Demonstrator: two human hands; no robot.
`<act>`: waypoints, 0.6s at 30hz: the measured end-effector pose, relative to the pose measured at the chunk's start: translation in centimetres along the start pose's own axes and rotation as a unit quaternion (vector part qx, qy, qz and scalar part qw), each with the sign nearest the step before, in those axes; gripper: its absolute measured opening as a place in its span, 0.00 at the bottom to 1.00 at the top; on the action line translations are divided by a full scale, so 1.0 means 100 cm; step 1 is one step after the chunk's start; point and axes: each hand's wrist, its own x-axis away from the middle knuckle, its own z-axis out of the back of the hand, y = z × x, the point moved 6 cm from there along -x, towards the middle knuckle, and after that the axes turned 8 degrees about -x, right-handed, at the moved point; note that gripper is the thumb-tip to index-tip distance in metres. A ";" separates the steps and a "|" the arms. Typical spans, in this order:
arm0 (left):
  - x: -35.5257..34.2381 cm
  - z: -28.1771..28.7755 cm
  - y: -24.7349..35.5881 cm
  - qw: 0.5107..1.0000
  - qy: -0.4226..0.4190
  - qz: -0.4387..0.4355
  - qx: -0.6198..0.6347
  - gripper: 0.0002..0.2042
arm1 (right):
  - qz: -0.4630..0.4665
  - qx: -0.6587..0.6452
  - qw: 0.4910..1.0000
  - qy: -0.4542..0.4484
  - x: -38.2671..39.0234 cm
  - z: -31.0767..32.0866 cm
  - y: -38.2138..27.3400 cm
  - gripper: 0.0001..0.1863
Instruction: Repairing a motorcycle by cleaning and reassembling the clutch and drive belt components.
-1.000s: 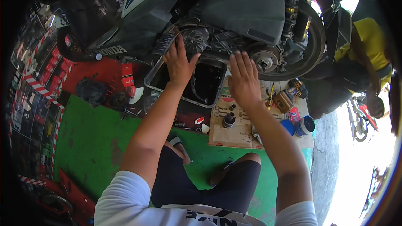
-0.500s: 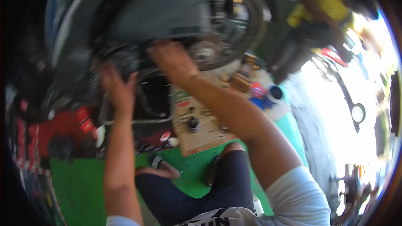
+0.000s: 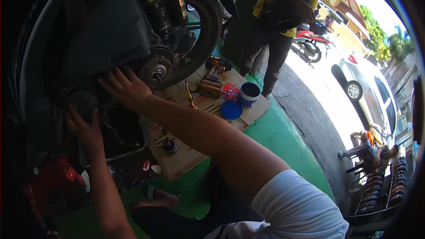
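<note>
My left hand (image 3: pixel 86 129) reaches up to a dark round part (image 3: pixel 83 102) low on a motorbike's engine side. Its thumb and fingers are spread, the fingertips at that part's lower edge. To its right, my right hand (image 3: pixel 128 89) lies with fingers stretched out under the big dark grey cover (image 3: pixel 108 35), its fingertips against the dark machinery. Nothing shows in either hand. Right of the cover are the bare wheel hub (image 3: pixel 157 67) and the rear tyre (image 3: pixel 214 26). Below my hands sits a rectangular black tray (image 3: pixel 126 154) with a pale rim. Shadow hides much of the engine.
On a cardboard sheet (image 3: pixel 177 168) lie a socket (image 3: pixel 169 146), a yellow-handled tool (image 3: pixel 190 95), a cordless impact wrench (image 3: pixel 210 86), a blue lid (image 3: pixel 231 109) and an open tub (image 3: pixel 249 94). A person in yellow (image 3: pixel 276 13) stands beyond. A silver car (image 3: pixel 372 93) is parked outside.
My view has swung right, so the motorbike and both hands appear farther left. Both hands stay at the engine area, fingers apart. The person in yellow now appears more upright.
</note>
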 end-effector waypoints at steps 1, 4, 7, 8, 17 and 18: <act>0.000 -0.002 0.002 1.000 0.000 0.000 0.003 0.41 | 0.000 0.003 1.000 -0.002 0.000 -0.002 0.001 0.33; 0.001 -0.009 0.005 0.999 -0.025 0.021 -0.008 0.42 | -0.018 0.009 1.000 0.006 0.000 -0.008 0.004 0.33; 0.000 -0.015 0.003 0.999 -0.026 0.026 -0.014 0.42 | -0.023 0.016 1.000 0.008 -0.001 -0.013 0.005 0.33; 0.000 -0.016 0.001 0.999 -0.019 0.025 -0.017 0.43 | -0.022 0.019 1.000 0.008 -0.002 -0.015 0.005 0.34; 0.002 0.001 0.001 0.999 -0.012 0.042 0.014 0.44 | -0.026 -0.050 0.995 -0.079 0.001 -0.042 -0.005 0.36; -0.003 0.004 0.007 0.999 -0.005 0.031 0.036 0.45 | -0.030 -0.043 0.996 -0.078 0.000 -0.039 -0.001 0.37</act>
